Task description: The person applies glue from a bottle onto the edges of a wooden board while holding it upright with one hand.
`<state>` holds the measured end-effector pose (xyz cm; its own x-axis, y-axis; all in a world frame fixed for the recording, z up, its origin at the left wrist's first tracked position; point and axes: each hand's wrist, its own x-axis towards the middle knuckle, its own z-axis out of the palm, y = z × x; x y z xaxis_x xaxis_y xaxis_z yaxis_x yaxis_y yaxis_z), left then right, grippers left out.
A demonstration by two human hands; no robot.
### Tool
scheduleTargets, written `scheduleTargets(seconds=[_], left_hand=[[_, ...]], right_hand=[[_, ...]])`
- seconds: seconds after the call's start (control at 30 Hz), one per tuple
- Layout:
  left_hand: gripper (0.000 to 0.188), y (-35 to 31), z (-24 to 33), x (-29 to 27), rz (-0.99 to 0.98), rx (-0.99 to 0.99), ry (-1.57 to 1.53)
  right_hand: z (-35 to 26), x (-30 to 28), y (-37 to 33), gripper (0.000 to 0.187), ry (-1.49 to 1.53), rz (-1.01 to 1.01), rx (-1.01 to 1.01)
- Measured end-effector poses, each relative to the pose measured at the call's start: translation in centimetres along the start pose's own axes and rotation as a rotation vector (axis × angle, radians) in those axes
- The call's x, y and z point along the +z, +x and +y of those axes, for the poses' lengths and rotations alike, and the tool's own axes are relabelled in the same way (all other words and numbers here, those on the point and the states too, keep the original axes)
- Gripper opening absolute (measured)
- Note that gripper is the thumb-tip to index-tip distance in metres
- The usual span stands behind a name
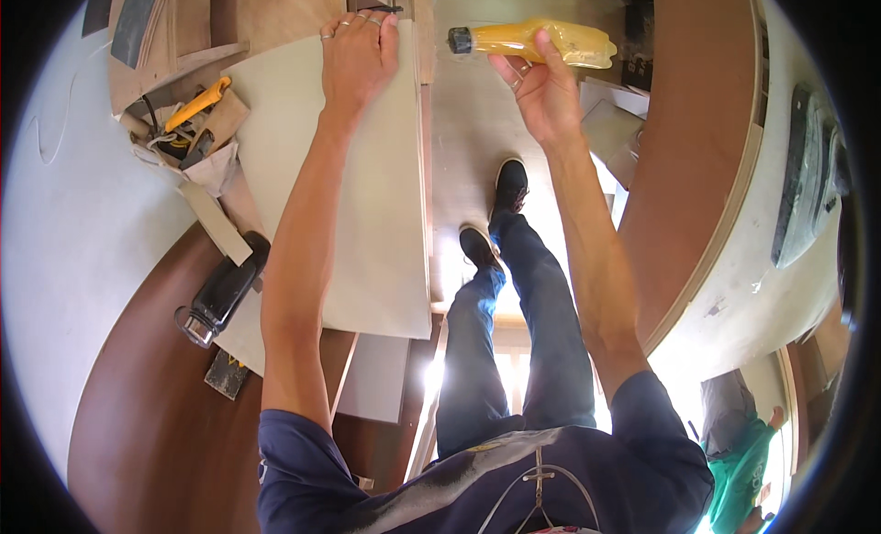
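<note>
My right hand [548, 94] holds a clear plastic bottle [569, 44] with yellow contents, lying sideways, its black cap pointing left. The thumb is across the near side of the bottle, with fingers beneath it. My left hand [360, 61], with rings on its fingers, is at the far end of a large pale board [372, 194]. Its fingers bend down at the board's edge and their tips are hidden. Just beyond them is a thin dark object [378, 7] whose kind I cannot make out.
Left of the board are an open box of tools [188, 135] with a yellow-handled one, a wood offcut [214, 222] and a black flask [225, 286]. A curved brown panel [688, 204] stands on the right. Behind it, a person in green [741, 461] is at lower right.
</note>
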<state>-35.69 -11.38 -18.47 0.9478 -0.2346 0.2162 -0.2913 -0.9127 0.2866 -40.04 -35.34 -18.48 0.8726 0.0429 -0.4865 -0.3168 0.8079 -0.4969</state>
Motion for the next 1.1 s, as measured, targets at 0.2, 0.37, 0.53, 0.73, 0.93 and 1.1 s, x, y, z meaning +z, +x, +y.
scheduleTargets(seconds=[0.2,0.37,0.53,0.73,0.93,1.1], left_hand=[[0.031,-0.3,-0.4,-0.3,0.013,-0.037,-0.04],[0.032,0.6,0.8,-0.4,-0.027,-0.002,-0.066],[0.036,-0.5,-0.4,0.7,0.035,-0.029,-0.039],[0.033,-0.6,-0.3,1.0,0.04,-0.049,-0.061],[0.032,-0.4,-0.3,0.7,0.087,-0.016,-0.044],[0.034,-0.2,-0.4,0.9,0.048,-0.029,-0.076]], right_hand=[[5.0,0.7,1.3,0.022,0.022,-0.046,-0.154],[6.9,-0.4,1.7,0.026,-0.065,-0.063,-0.312],[8.2,-0.8,0.2,0.029,-0.176,-0.072,-0.405],[7.0,0.3,2.6,0.03,-0.213,-0.12,-0.496],[7.4,0.5,0.0,0.028,-0.212,-0.064,-0.46],[6.8,0.2,4.6,0.027,-0.162,-0.201,-0.549]])
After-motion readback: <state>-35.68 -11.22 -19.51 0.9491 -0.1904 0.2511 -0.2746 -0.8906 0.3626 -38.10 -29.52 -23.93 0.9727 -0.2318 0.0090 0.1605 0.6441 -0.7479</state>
